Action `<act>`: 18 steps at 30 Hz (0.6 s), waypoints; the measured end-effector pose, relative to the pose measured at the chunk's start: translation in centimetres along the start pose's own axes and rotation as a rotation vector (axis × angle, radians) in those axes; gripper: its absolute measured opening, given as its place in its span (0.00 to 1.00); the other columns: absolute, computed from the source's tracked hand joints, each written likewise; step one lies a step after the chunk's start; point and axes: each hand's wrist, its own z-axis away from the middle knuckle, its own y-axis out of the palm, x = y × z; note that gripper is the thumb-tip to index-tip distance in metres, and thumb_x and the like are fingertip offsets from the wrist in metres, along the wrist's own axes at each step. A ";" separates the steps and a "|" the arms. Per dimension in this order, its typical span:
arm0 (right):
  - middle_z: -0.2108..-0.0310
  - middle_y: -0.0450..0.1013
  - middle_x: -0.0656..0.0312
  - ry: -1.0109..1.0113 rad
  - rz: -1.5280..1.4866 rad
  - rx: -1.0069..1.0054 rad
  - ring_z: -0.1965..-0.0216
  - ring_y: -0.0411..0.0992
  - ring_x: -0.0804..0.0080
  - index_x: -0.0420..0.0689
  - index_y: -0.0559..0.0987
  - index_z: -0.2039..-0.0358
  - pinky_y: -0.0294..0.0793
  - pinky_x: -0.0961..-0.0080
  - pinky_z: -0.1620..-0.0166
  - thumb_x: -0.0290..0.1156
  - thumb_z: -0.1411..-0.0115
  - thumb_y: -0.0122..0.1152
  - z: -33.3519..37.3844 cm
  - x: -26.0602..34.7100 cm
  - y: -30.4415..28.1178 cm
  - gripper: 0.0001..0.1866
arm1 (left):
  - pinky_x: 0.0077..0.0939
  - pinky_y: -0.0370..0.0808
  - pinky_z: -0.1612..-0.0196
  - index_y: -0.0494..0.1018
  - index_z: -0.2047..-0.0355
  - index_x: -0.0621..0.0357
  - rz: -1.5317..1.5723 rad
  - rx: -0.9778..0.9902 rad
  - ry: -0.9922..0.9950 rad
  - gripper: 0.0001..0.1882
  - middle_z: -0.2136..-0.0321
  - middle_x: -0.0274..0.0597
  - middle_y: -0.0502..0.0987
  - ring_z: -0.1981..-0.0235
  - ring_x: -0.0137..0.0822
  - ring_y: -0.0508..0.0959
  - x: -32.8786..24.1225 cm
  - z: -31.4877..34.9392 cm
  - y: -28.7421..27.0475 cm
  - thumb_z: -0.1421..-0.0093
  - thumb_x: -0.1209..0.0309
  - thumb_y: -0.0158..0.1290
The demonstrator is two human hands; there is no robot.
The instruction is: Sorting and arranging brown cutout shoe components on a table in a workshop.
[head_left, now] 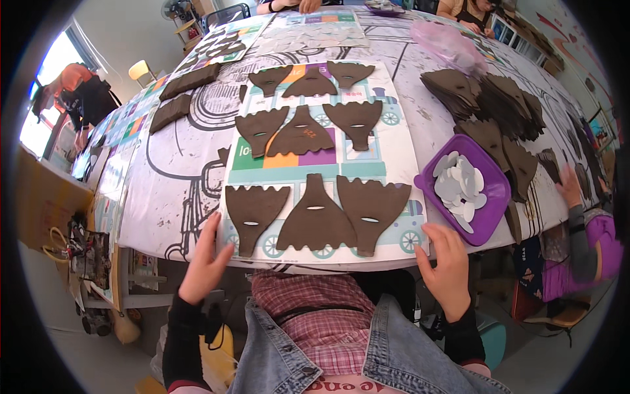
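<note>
A printed sheet [387, 167] lies before me with several dark brown, fan-shaped pieces in three rows, their wide edges scalloped. In the nearest row are a left piece [254, 211], a middle piece [316, 223] and a right piece [371, 209], each with a pale slit. My left hand [205, 264] is at the sheet's near left corner, fingers apart, holding nothing. My right hand [445, 268] is at the near right corner, also open and empty. Beside it stands a purple tray [489, 226] of white oval discs [456, 187].
Stacks of brown pieces [502, 105] lie at the right, beyond the tray. More dark stacks [190, 81] sit at the left. A pink plastic bag [446, 43] rests at the back. Other people sit around the table; a co-worker's hand [569, 187] is at the right edge.
</note>
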 end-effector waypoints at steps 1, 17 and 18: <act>0.57 0.69 0.54 0.034 0.072 0.002 0.58 0.68 0.55 0.38 0.73 0.58 0.67 0.63 0.56 0.27 0.49 0.60 0.0 0.4 0.5 0.17 | 0.31 0.49 0.37 0.50 0.39 0.66 -0.016 -0.028 0.009 0.33 0.38 0.53 0.52 0.36 0.43 0.51 -0.2 0.3 0.5 0.43 0.76 0.50; 0.54 0.67 0.51 0.098 0.174 -0.002 0.54 0.66 0.52 0.38 0.71 0.57 0.65 0.63 0.52 0.29 0.48 0.60 0.6 1.6 1.8 0.18 | 0.32 0.52 0.39 0.53 0.41 0.67 0.133 -0.157 -0.009 0.31 0.44 0.53 0.60 0.41 0.44 0.58 0.3 0.8 1.2 0.43 0.74 0.50; 0.54 0.67 0.51 0.098 0.175 -0.002 0.54 0.66 0.52 0.38 0.71 0.57 0.65 0.63 0.52 0.29 0.48 0.60 0.5 1.5 1.7 0.18 | 0.31 0.53 0.39 0.53 0.41 0.67 0.092 -0.170 0.008 0.30 0.44 0.52 0.60 0.41 0.43 0.59 0.7 0.9 1.3 0.43 0.75 0.49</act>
